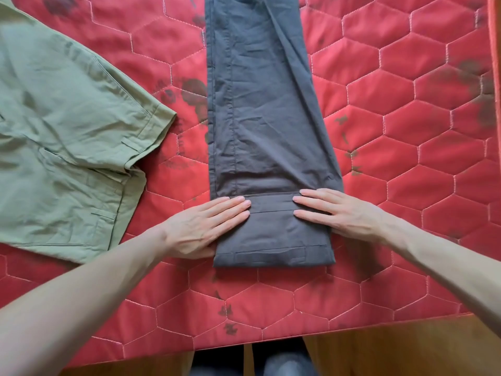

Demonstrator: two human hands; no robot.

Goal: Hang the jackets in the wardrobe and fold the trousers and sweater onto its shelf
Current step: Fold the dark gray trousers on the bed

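We note both hands flat, fingers straight: left hand point(202, 226) and right hand point(336, 213) press the folded end of the grey trousers point(260, 104) on the red quilted bed point(406, 131).

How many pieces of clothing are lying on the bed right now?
2: dark grey trousers in the middle under both hands, and a green garment at left, partly cut off; others may lie outside view.
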